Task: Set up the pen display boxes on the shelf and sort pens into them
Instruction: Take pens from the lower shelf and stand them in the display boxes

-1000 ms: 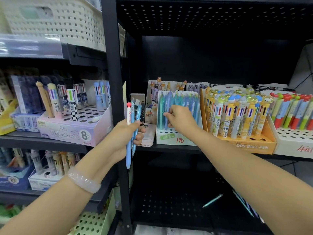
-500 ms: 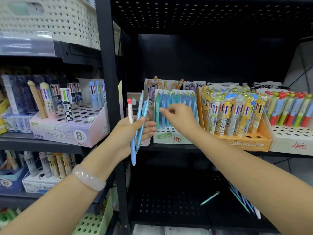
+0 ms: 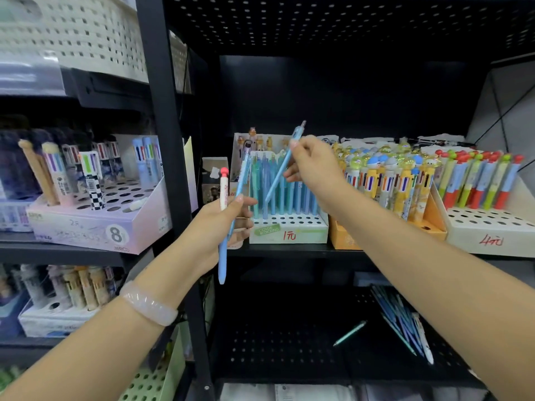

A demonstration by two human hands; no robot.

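My left hand [image 3: 220, 227] grips a small bunch of pens [image 3: 231, 215] upright in front of the black shelf post: light blue ones and a white pen with a red cap. My right hand [image 3: 312, 166] pinches one light blue pen [image 3: 282, 166], tilted with its clicker end up, just above the white display box [image 3: 289, 227] marked "1元". That box stands on the middle shelf, its back rows filled with blue and teal pens and its front holes bare.
An orange box of cartoon multicolour pens [image 3: 388, 183] and a white box of red-and-green pens [image 3: 486, 224] stand to the right. A lilac "8" box [image 3: 95, 224] sits on the left shelf. Loose pens [image 3: 405, 325] lie on the lower shelf.
My right hand has lifted from the blue pens in the white box and now holds one blue pen, tilted. My left hand moved right, toward the box, with fewer blue pens.
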